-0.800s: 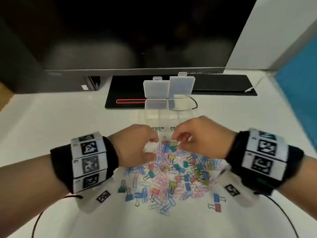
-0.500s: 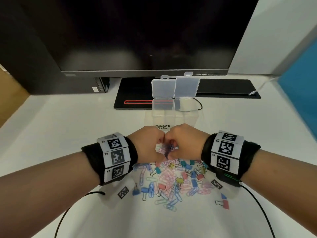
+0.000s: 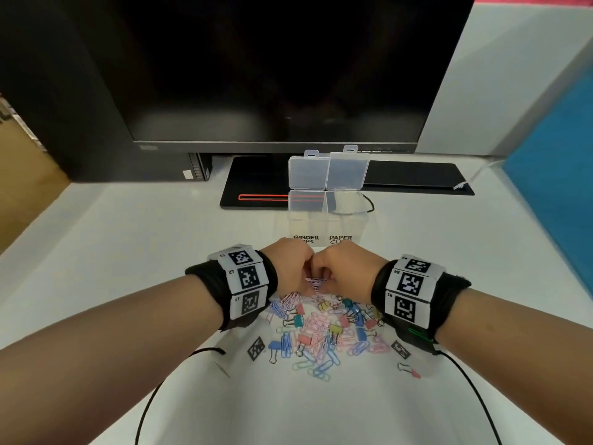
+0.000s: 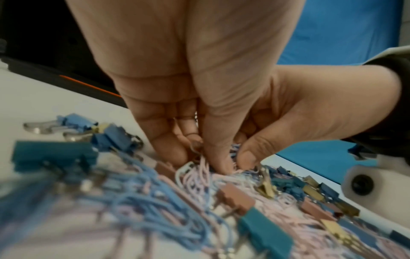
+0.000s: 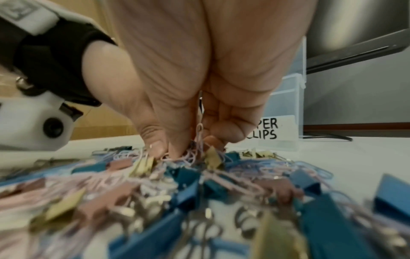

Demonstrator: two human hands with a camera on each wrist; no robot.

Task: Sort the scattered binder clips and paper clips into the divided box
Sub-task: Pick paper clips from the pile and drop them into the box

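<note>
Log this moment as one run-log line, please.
left hand: pinches paper clips | right hand: pinches same bunch | divided box: lids open | pile: unsorted

Work surface: a white desk [image 3: 96, 252], evenly lit and matte.
Screen: a large dark monitor [image 3: 276, 69] is set at the back of the desk, switched off.
Stand: a flat black base [image 3: 256, 184] with a red stripe is seen under the screen.
Right side: a blue panel [image 3: 555, 162] is placed along the desk edge.
Back right: a pale wall [image 3: 500, 75].
Far left: a tan surface [image 3: 22, 175] is glimpsed.
</note>
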